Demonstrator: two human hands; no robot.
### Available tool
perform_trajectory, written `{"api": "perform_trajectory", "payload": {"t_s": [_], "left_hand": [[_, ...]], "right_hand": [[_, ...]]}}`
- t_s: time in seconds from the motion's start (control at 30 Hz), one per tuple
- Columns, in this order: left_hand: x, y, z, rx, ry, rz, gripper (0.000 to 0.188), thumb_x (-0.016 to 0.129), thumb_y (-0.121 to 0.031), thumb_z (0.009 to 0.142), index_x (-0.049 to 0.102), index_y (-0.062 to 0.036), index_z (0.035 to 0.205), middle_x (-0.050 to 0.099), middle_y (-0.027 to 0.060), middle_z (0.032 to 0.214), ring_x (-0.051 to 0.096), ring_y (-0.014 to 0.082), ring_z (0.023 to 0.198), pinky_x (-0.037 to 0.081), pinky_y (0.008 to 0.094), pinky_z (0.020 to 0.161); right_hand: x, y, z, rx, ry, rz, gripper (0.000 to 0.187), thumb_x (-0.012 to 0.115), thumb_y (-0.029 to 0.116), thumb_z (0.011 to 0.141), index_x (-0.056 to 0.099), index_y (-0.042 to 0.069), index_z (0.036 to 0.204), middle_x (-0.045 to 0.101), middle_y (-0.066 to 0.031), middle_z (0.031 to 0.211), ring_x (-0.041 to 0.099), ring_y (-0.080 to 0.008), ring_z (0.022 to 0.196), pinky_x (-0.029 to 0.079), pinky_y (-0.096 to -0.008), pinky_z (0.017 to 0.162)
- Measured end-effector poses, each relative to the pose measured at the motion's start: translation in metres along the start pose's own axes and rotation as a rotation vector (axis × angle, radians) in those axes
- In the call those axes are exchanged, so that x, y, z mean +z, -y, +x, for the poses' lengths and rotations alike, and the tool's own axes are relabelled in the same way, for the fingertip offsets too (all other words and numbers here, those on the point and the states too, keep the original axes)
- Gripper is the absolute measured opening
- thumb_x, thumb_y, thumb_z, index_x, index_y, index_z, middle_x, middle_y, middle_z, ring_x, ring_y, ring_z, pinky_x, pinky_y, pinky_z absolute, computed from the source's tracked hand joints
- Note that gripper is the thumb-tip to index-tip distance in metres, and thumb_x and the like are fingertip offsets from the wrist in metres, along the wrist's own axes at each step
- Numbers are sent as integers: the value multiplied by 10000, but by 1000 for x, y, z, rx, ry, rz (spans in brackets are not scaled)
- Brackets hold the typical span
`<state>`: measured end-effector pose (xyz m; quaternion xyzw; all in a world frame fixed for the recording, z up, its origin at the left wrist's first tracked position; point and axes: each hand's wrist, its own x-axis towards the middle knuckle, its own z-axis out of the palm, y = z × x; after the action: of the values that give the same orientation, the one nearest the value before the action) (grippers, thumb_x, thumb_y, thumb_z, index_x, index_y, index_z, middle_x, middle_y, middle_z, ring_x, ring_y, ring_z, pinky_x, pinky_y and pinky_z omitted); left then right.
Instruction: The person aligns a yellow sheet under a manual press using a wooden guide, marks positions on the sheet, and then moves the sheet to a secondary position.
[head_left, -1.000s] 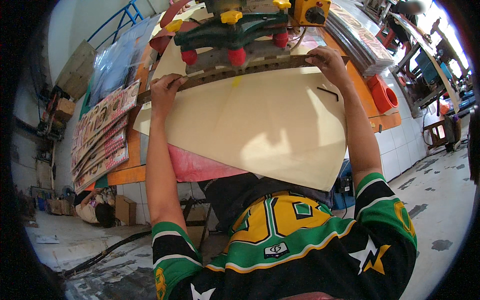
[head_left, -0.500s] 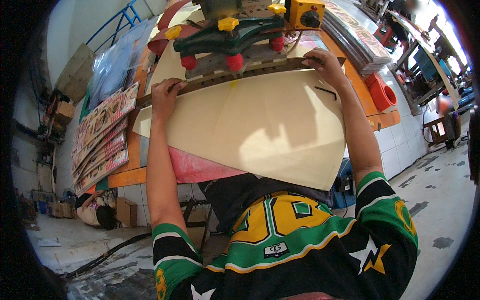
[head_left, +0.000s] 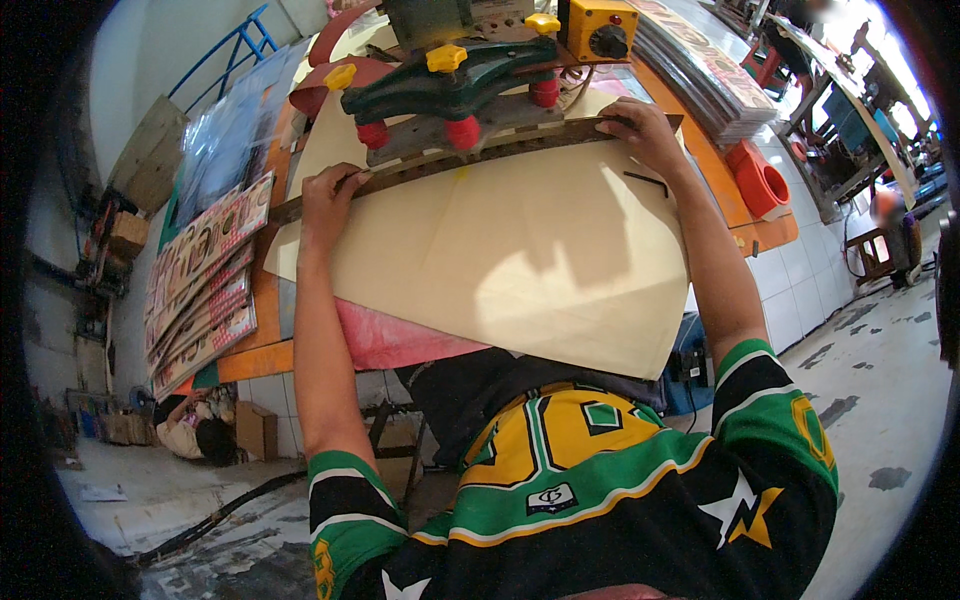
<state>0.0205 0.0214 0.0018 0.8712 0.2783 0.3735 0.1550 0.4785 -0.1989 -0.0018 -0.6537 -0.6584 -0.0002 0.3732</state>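
Note:
A long, dark, narrow metal bar [head_left: 420, 168] lies crosswise over a large cream sheet [head_left: 480, 240] on the table. My left hand [head_left: 330, 200] is closed on the bar near its left end, thumb and fingers pinched together. Toward the other end, my right hand [head_left: 645, 132] pinches the bar in the same way. Right behind the bar stands a machine head [head_left: 450, 85] with a dark green frame, yellow knobs and red feet. A black hex key [head_left: 647, 178] rests on the sheet beside my right wrist.
Printed boards [head_left: 205, 280] are stacked at the left, with clear plastic sheets [head_left: 225, 130] behind them. A yellow control box [head_left: 600, 30] adjoins the machine. At the right are a red container [head_left: 757, 180] and a wrapped stack [head_left: 700, 70]. Pink material [head_left: 400, 335] shows under the sheet.
The view has shifted slightly, so the machine appears a little farther left. Both hands keep their hold on the metal bar, with hardly any visible movement.

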Motion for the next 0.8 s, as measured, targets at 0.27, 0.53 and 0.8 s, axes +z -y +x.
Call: {"api": "perform_trajectory", "payload": {"t_s": [0.27,0.53,0.8], "left_hand": [[-10,-7,1,-31,166,64,196,739,-143,894,671,25,967,724,210,874,715,352,803,531,404,741],[-10,-10,3,-47,153,38,237,784,-180,854,723,23,958,745,174,878,725,297,800,535,367,752],[-8,2,3,-66,136,23,247,800,-191,839,733,23,943,750,153,855,713,262,754,530,347,720]], "right_hand": [[5,9,-1,-12,-39,-62,193,770,128,835,735,21,993,713,-150,944,692,-344,885,525,-401,799],[3,6,0,37,-23,-48,199,767,128,853,733,-3,998,719,-158,971,701,-333,907,519,-404,819],[6,-3,1,35,-39,-8,197,763,143,867,743,12,1012,724,-175,970,699,-340,914,516,-409,840]]}}
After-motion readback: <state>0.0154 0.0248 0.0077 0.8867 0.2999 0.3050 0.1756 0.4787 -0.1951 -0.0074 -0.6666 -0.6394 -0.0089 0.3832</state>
